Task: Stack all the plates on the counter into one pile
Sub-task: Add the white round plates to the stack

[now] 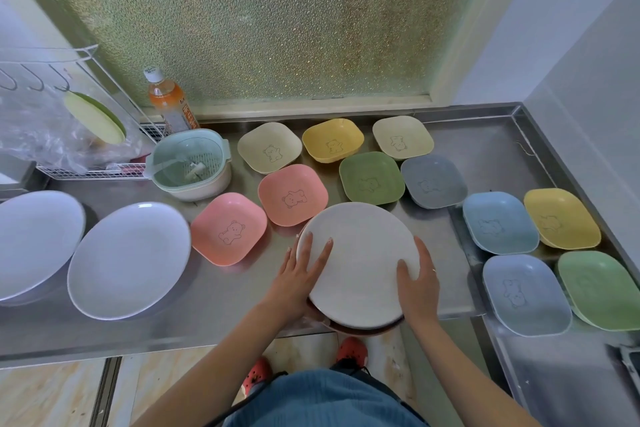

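Head view: both hands hold a round white plate (360, 263) at the front edge of the steel desk (221, 305). Left hand (298, 274) is on the plate's left rim, fingers (323, 255) straight and slightly spread, lying on the upper face. Right hand (417, 282) is on the right rim, fingers curled over the edge, thumb (403, 270) resting on the upper face. Beneath the white plate, a darker rim (360, 331) shows at the near edge; what it belongs to cannot be told.

Two large white oval plates lie to the left, well apart from the hands: one (130, 258) near the middle, the other (34, 241) at the left edge, partly out of frame.

Small square dishes with a bear outline lie beyond and to the right. Two pink dishes (228, 229) (292, 198) sit just left of the held plate. Behind: cream (268, 151), yellow (332, 139), cream (401, 137), green (370, 178), grey-blue (433, 180). On the right section: blue (498, 222), yellow (561, 218), pale blue (524, 295), green (602, 289).

A mint colander bowl (190, 163) stands behind the pink dishes, a bottle of orange drink (169, 100) behind it. A wire rack (86, 170) sits far left.
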Demonstrator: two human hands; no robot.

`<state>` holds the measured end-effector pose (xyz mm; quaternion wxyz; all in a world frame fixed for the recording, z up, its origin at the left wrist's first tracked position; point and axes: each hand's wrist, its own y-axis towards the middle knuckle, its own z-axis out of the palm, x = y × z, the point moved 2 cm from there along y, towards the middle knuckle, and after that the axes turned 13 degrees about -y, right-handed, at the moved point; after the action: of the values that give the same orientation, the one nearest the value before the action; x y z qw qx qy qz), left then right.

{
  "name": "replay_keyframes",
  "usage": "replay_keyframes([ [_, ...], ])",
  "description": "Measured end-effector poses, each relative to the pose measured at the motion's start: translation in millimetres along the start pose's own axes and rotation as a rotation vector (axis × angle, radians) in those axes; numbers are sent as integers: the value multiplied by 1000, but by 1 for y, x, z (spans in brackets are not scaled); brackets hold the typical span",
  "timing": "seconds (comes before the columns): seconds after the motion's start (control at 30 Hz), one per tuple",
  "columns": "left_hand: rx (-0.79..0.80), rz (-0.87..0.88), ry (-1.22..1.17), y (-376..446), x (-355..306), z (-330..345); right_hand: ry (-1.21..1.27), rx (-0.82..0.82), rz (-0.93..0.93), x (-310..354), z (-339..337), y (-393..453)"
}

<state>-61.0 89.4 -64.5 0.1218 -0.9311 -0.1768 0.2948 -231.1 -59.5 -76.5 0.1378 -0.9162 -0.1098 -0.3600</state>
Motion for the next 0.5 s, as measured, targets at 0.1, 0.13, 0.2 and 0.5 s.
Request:
replay_keyframes([
  [0.1,-7,1,5,0,0,2,2,11,5,1,-2,-1],
  [0.13,-6,6,3,0,0,2,2,12,3,2,-3,-1],
  [0.2,-2,15,-5,-1,0,2,4,14,8,3,-3,-1],
  [0.5,48,-12,15,-1,0,0,-166,-15,9,7,1,0],
])
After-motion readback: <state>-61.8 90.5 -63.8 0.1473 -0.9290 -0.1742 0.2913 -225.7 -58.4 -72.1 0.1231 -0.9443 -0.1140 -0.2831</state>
